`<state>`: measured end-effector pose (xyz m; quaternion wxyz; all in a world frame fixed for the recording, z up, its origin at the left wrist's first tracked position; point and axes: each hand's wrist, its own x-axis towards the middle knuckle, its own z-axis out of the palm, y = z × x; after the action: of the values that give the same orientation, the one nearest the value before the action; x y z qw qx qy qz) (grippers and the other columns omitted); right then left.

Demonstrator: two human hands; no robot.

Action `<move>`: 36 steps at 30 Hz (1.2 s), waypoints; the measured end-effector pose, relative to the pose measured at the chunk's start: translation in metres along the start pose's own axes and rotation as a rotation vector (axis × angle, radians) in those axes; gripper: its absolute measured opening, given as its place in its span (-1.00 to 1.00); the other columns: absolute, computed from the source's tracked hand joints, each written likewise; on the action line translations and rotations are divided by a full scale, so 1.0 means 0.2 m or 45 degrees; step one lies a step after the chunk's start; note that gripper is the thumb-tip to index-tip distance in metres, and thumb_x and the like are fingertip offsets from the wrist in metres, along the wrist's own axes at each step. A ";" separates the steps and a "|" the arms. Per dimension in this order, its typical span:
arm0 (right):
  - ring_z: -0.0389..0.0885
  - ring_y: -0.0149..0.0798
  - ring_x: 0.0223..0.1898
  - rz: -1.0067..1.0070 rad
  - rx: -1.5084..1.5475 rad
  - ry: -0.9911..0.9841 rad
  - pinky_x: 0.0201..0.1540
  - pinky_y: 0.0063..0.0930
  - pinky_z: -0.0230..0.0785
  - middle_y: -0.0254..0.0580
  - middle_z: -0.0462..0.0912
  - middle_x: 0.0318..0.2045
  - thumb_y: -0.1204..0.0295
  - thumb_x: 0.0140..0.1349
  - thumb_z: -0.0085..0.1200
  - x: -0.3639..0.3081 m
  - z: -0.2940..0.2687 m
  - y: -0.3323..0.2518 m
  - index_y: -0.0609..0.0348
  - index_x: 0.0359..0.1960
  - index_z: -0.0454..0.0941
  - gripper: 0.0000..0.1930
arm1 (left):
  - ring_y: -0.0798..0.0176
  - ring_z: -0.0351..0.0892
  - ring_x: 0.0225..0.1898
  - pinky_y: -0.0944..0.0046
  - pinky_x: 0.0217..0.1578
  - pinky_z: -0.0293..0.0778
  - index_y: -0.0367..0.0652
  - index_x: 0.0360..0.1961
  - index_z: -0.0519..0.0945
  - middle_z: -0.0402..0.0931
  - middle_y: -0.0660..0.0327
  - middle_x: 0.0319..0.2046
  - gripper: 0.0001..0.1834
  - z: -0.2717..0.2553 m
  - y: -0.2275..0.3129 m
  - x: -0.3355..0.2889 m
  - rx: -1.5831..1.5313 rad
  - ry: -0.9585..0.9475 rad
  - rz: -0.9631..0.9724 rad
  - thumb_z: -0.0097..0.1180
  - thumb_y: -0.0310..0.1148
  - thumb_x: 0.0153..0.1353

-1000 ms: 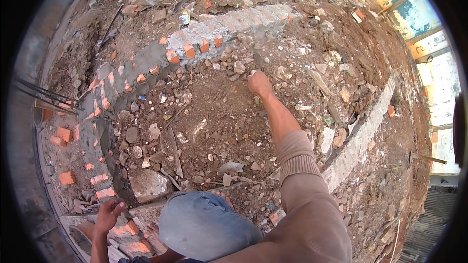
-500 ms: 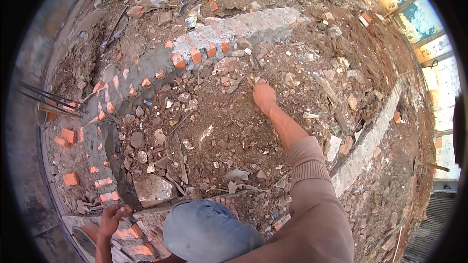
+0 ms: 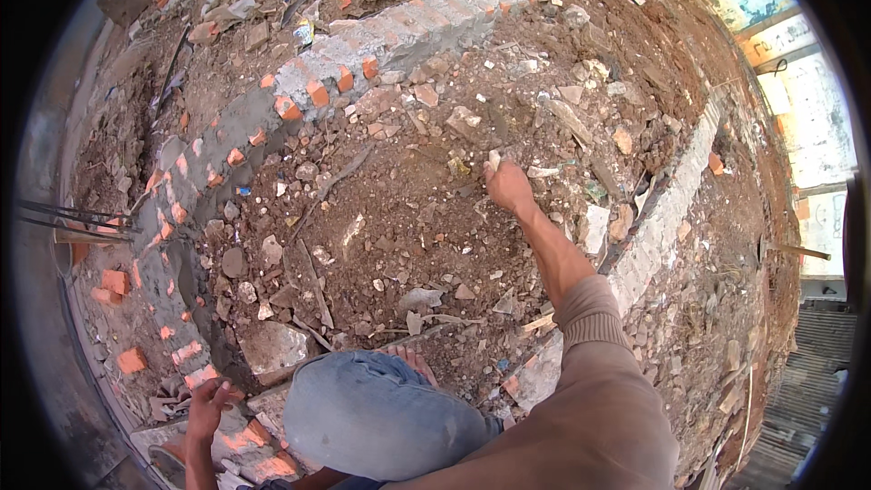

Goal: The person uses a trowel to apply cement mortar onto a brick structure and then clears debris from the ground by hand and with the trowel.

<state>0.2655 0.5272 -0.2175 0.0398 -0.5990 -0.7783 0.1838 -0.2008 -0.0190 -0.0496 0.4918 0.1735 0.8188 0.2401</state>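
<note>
My right hand (image 3: 509, 189) reaches out over the rubble with its fingers closed. It grips what looks like a trowel (image 3: 494, 160); a pale handle end shows at the fingers, and a dark blade-like part beyond blends into the soil. At the lower left, my left hand (image 3: 210, 406) is bent, its fingertips closed on a small brownish-red piece of brick (image 3: 235, 395). Beside that hand ends a low curved brick wall (image 3: 186, 286), smeared with wet grey mortar, with orange brick ends poking out. My bent knee (image 3: 372, 413) in blue jeans is between the arms.
An older pale brick wall section (image 3: 408, 23) continues the curve at the far side. A concrete strip (image 3: 667, 209) runs along the right. Thin dark rods (image 3: 73, 218) stick out at the left, near loose orange bricks (image 3: 132, 361). A flat stone slab (image 3: 272, 347) lies before my knee.
My right hand has moved to the right over the rubble, still closed. The whole view has shifted a little, so the walls appear further left and up. My left hand keeps nearly its place.
</note>
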 end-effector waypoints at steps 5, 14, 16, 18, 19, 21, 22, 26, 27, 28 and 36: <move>0.65 0.33 -0.21 -0.103 -0.004 -0.295 -0.10 0.08 0.51 0.34 0.66 -0.30 0.08 0.42 -0.19 -0.39 0.02 -0.41 0.49 0.02 0.43 -0.44 | 0.37 0.63 -0.28 0.34 -0.30 0.51 -0.27 -0.06 0.58 0.65 0.22 -0.26 -0.67 -0.04 0.06 0.05 0.282 -0.090 0.199 0.08 -0.20 0.39; 0.63 0.39 -0.20 0.398 -0.183 0.246 -0.12 0.07 0.50 0.49 0.62 -0.34 0.01 0.41 -0.16 -0.45 -0.35 0.83 0.61 -0.11 0.42 -0.36 | 0.33 0.65 -0.31 0.35 -0.33 0.50 -0.27 -0.03 0.59 0.65 0.17 -0.24 -0.63 -0.02 -0.14 0.00 0.014 0.052 0.038 0.05 -0.15 0.40; 0.59 0.45 -0.13 0.476 0.010 0.193 -0.05 0.10 0.47 0.58 0.59 -0.30 0.02 0.39 -0.11 -0.55 -0.25 0.65 0.65 -0.10 0.39 -0.35 | 0.34 0.64 -0.31 0.36 -0.33 0.50 -0.25 -0.06 0.59 0.65 0.18 -0.24 -0.64 -0.06 -0.11 -0.05 0.129 0.006 -0.006 0.05 -0.15 0.41; 0.60 0.44 -0.16 0.411 -0.011 0.097 -0.06 0.10 0.47 0.57 0.59 -0.34 0.03 0.40 -0.10 -0.60 -0.31 0.67 0.62 -0.08 0.39 -0.37 | 0.36 0.62 -0.32 0.37 -0.32 0.50 -0.25 -0.06 0.59 0.65 0.20 -0.25 -0.64 0.03 -0.01 -0.01 0.111 -0.030 0.048 0.04 -0.14 0.41; 0.61 0.43 -0.19 0.369 -0.028 0.082 -0.08 0.11 0.48 0.53 0.60 -0.36 0.04 0.40 -0.10 -0.64 -0.32 0.63 0.59 -0.08 0.39 -0.40 | 0.37 0.61 -0.32 0.37 -0.31 0.49 -0.25 -0.06 0.59 0.63 0.22 -0.26 -0.64 0.05 0.03 0.01 0.150 -0.045 0.098 0.04 -0.14 0.41; 0.61 0.42 -0.23 0.268 0.000 0.034 -0.10 0.11 0.48 0.45 0.62 -0.37 0.06 0.40 -0.10 -0.68 -0.31 0.46 0.53 -0.06 0.41 -0.43 | 0.39 0.58 -0.28 0.36 -0.26 0.47 -0.28 -0.06 0.58 0.59 0.26 -0.28 -0.65 0.08 0.16 0.06 0.189 -0.149 0.175 0.05 -0.18 0.41; 0.61 0.40 -0.23 0.214 0.060 -0.016 -0.10 0.10 0.49 0.42 0.63 -0.37 0.06 0.40 -0.10 -0.75 -0.27 0.31 0.50 -0.06 0.42 -0.45 | 0.39 0.58 -0.28 0.36 -0.26 0.47 -0.28 -0.06 0.58 0.59 0.26 -0.28 -0.65 0.07 0.18 0.08 0.215 -0.155 0.174 0.05 -0.18 0.41; 0.64 0.33 -0.25 0.027 0.096 -0.312 -0.12 0.09 0.49 0.35 0.65 -0.33 0.02 0.39 -0.14 -0.95 -0.19 -0.16 0.49 0.06 0.42 -0.39 | 0.39 0.54 -0.24 0.33 -0.20 0.46 -0.31 -0.03 0.56 0.59 0.26 -0.27 -0.67 0.12 0.34 0.14 0.336 -0.190 0.371 0.07 -0.23 0.40; 0.64 0.33 -0.25 0.028 0.106 -0.314 -0.12 0.09 0.49 0.35 0.65 -0.33 0.02 0.39 -0.14 -1.00 -0.16 -0.17 0.49 0.06 0.42 -0.39 | 0.39 0.53 -0.24 0.34 -0.19 0.45 -0.32 -0.02 0.56 0.58 0.26 -0.26 -0.66 0.12 0.36 0.13 0.353 -0.197 0.419 0.06 -0.23 0.40; 0.65 0.31 -0.27 0.034 0.099 -0.248 -0.15 0.09 0.49 0.33 0.65 -0.34 0.01 0.40 -0.15 -1.05 -0.13 -0.19 0.49 0.10 0.40 -0.37 | 0.39 0.53 -0.24 0.35 -0.18 0.44 -0.32 -0.02 0.56 0.58 0.27 -0.26 -0.65 0.10 0.36 0.12 0.369 -0.200 0.464 0.06 -0.22 0.41; 0.61 0.38 -0.42 0.431 -0.059 0.325 -0.32 0.12 0.48 0.38 0.59 -0.54 -0.07 0.44 -0.19 -0.96 -0.25 0.75 0.47 -0.39 0.53 -0.33 | 0.34 0.58 -0.23 0.30 -0.21 0.47 -0.27 -0.02 0.57 0.60 0.23 -0.26 -0.65 0.07 0.19 0.00 0.279 -0.046 0.249 0.01 -0.19 0.42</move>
<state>0.4703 0.3893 -0.1899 0.0927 -0.7405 -0.6592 0.0925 -0.1873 0.0157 -0.0342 0.4590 0.3093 0.8102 0.1930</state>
